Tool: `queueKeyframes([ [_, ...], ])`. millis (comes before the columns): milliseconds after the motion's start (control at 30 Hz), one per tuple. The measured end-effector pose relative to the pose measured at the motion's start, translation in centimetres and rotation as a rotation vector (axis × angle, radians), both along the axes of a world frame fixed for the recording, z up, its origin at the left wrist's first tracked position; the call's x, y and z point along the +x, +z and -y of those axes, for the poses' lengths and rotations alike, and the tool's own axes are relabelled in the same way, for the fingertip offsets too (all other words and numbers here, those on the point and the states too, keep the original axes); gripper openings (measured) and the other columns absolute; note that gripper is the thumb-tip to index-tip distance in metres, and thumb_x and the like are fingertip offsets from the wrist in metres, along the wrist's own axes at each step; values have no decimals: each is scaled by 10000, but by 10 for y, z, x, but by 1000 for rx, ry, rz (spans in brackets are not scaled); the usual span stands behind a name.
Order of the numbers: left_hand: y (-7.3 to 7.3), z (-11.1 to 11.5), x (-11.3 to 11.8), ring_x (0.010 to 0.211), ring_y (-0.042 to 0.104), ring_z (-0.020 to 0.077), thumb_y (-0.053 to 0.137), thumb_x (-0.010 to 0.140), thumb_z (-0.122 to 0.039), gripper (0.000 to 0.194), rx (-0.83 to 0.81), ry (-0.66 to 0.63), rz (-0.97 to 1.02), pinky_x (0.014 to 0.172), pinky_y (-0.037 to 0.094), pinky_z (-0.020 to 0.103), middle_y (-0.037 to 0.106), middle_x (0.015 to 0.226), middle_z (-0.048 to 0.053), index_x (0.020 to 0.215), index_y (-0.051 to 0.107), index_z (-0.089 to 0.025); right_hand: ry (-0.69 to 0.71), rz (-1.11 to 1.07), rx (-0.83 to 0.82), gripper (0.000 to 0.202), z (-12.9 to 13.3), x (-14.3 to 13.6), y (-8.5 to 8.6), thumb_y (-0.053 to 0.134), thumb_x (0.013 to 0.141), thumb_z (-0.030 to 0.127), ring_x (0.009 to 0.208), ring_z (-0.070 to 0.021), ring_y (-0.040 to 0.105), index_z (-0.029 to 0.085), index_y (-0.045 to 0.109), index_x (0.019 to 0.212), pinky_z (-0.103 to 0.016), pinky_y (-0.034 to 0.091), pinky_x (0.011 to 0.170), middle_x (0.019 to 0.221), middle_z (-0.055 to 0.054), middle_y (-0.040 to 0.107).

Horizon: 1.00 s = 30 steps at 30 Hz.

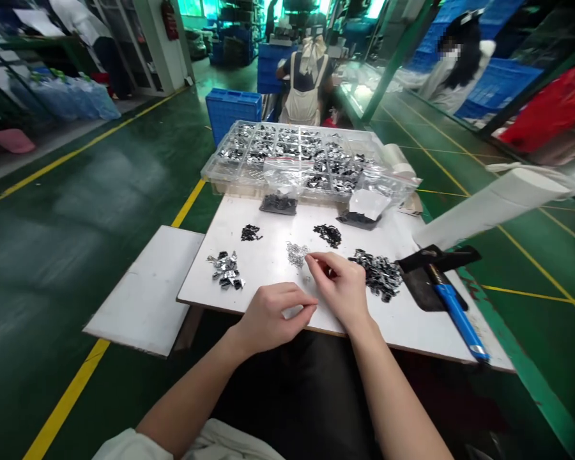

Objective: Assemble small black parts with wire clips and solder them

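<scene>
My left hand [278,316] is over the table's front edge, thumb and forefinger pinched together; whatever sits between the tips is too small to make out. Close to its right, my right hand [340,284] has its fingertips together at a pile of tiny silvery wire-like pieces [296,254]. What they hold, if anything, is hidden. Beyond my right hand lies a heap of shiny black parts [376,275]. Behind it is a smaller pile of black pieces [328,235]. On the left are shiny metallic clips [227,269] and another small black pile [252,232].
A clear compartment tray [211,169] full of shiny parts stands at the back. Before it lie two plastic bags [278,203] [364,211] of black pieces. A blue-handled tool [460,319] and a white roll [493,207] are at the right. Co-workers sit and stand beyond.
</scene>
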<state>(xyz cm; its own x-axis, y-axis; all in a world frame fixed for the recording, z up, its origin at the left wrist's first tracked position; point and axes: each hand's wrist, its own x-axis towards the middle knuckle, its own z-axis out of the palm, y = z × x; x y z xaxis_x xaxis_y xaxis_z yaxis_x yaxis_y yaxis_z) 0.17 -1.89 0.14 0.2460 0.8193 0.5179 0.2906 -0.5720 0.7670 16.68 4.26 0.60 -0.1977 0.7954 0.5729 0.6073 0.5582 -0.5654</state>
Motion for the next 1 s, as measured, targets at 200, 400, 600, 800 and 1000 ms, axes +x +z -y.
queueKeyframes([
  [200,20,19,-62,918,640,219,711,832,-97,153,250,465,-230,809,564,365,696,934,87,951,742,-188,49,-54,-1,162,9,0,-13,690,899,256,469,-77,449,166,708,766,-230,360,497,535,53,511],
  [400,20,19,-98,1378,420,364,701,877,-281,250,13,447,-658,1086,446,567,521,1429,156,1114,723,-201,-7,-171,-4,185,11,-2,-9,697,891,269,483,-78,408,175,691,732,-242,342,500,530,54,487],
  [600,6,11,-98,1379,424,394,679,897,-300,164,23,450,-715,1107,400,627,527,1430,161,993,768,-201,-60,-207,-236,178,18,13,-11,676,895,302,550,-112,489,190,706,760,-266,389,542,622,18,584],
  [800,15,7,-87,1282,538,337,696,894,-250,155,118,437,-515,1039,491,530,619,1320,147,1026,757,-194,24,-29,-379,187,33,18,-11,603,933,265,648,-136,566,180,740,1028,-292,457,620,868,-34,639],
  [1000,25,5,-36,922,695,189,716,885,-200,200,-10,202,-167,829,577,320,733,1010,62,1084,736,-208,63,182,-428,241,25,12,-6,554,971,256,718,-163,587,235,730,1134,-325,470,698,964,-49,623],
])
